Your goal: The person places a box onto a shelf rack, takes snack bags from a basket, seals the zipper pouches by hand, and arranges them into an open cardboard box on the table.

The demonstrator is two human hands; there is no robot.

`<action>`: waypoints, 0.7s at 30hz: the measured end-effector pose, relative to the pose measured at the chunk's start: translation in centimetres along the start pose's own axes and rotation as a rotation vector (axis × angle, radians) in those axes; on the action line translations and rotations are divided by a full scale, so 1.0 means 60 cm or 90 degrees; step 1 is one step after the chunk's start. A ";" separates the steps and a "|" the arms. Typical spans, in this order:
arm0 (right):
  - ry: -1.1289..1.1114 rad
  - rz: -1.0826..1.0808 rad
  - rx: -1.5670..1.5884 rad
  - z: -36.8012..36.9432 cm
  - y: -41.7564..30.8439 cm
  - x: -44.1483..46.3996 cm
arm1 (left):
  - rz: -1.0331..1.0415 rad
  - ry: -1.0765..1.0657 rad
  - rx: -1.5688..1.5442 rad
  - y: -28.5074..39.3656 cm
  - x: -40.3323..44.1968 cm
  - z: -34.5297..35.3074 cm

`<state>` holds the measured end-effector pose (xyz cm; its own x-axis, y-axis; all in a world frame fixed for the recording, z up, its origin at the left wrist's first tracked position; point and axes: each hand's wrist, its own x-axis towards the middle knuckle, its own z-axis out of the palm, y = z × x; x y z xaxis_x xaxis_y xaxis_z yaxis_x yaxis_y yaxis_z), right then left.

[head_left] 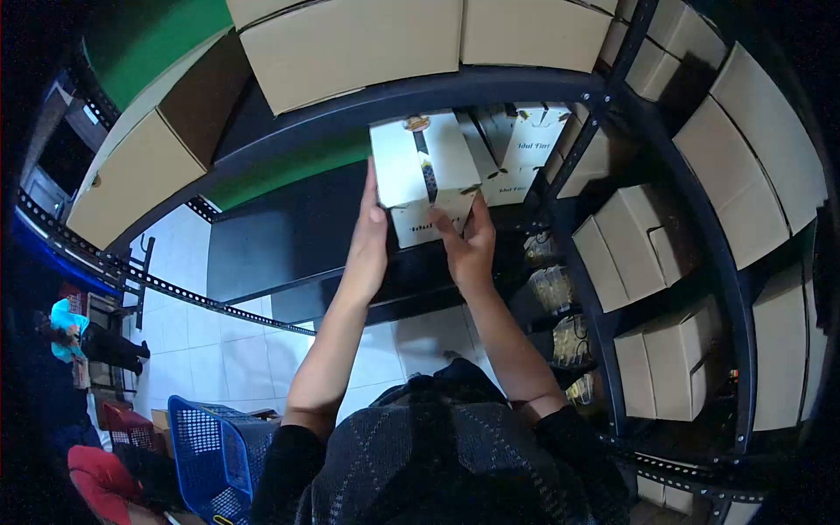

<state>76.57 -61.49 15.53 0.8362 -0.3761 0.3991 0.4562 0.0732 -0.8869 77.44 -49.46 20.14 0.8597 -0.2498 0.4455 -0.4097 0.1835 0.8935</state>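
A white box (448, 150) with a dark patterned strip and printed lettering on its front is held at the edge of a black shelf (289, 227). My left hand (369, 249) lies along the box's left side. On the right front corner, my right hand (470, 245) grips the box with its thumb on the front face. Similar white boxes (534, 144) with the same lettering stand on the shelf just to the right. The box's underside is hidden.
Brown cartons (350, 52) line the shelf above, and more cartons (634, 245) fill the rack at right. Clear packages (551, 289) sit low beside it. A blue basket (214, 446) stands at lower left. Other people (68, 331) are at far left.
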 end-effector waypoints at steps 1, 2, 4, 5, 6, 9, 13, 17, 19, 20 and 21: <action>-0.012 -0.035 -0.035 -0.012 0.005 0.016 | -0.025 -0.041 0.038 -0.020 0.018 -0.010; -0.015 -0.039 -0.034 -0.022 0.014 0.031 | -0.020 -0.039 0.038 -0.039 0.030 -0.005; 0.029 -0.088 -0.168 -0.037 0.019 0.060 | -0.038 -0.058 0.011 -0.053 0.056 0.011; 0.029 -0.133 -0.159 -0.045 0.024 0.073 | -0.038 -0.055 0.011 -0.061 0.071 0.020; 0.025 -0.132 -0.159 -0.053 0.028 0.089 | -0.029 -0.057 0.023 -0.066 0.088 0.030; -0.032 -0.149 -0.127 -0.071 0.052 0.146 | 0.013 -0.026 0.096 -0.097 0.139 0.046; 0.029 -0.242 -0.296 -0.070 0.045 0.176 | 0.081 0.037 0.143 -0.163 0.182 0.058; 0.016 -0.195 -0.418 -0.076 0.041 0.188 | 0.084 0.056 0.123 -0.167 0.186 0.074; 0.002 -0.181 -0.483 -0.078 0.043 0.191 | 0.102 0.089 0.142 -0.163 0.186 0.084; -0.002 -0.181 -0.482 -0.079 0.044 0.191 | 0.102 0.092 0.143 -0.166 0.186 0.085; 0.010 -0.171 -0.479 -0.079 0.045 0.192 | 0.057 0.097 0.155 -0.169 0.188 0.085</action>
<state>85.99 -70.02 16.63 0.7196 -0.3056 0.6235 0.3090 -0.6632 -0.6817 89.72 -58.95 16.40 0.8454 -0.0935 0.5260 -0.5310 -0.0398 0.8464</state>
